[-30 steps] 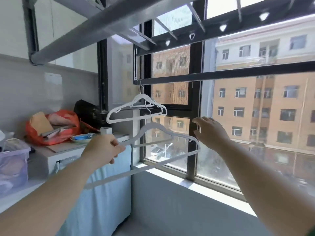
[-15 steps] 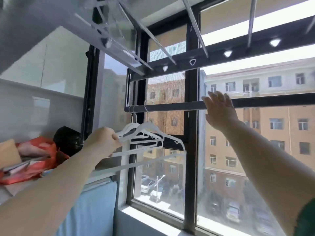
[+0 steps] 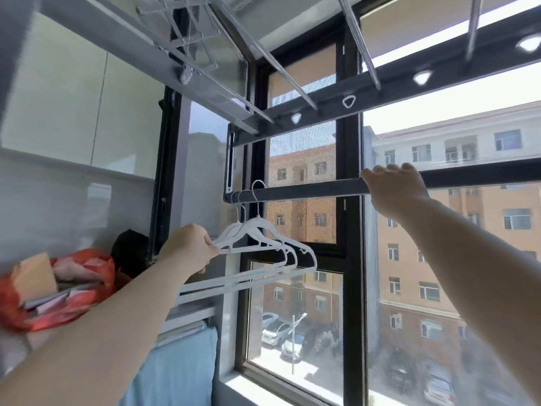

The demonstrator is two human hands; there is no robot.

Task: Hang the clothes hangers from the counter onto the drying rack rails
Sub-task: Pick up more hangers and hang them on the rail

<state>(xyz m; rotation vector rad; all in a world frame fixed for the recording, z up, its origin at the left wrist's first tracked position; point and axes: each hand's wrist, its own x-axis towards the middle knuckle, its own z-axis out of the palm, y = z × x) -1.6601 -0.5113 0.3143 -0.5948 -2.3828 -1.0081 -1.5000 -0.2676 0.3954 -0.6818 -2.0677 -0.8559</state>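
Three white hangers [image 3: 259,222] hooked on lower rail [image 3: 307,190] | one pinched by left hand [image 3: 187,247] | rail held by right hand [image 3: 395,186] | more left: not seen

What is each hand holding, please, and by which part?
The left hand pinches a white hanger by its shoulder; the right hand grips the rail.

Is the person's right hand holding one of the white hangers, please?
No, the right hand holds the dark rail, and only the left hand grips the white hangers.
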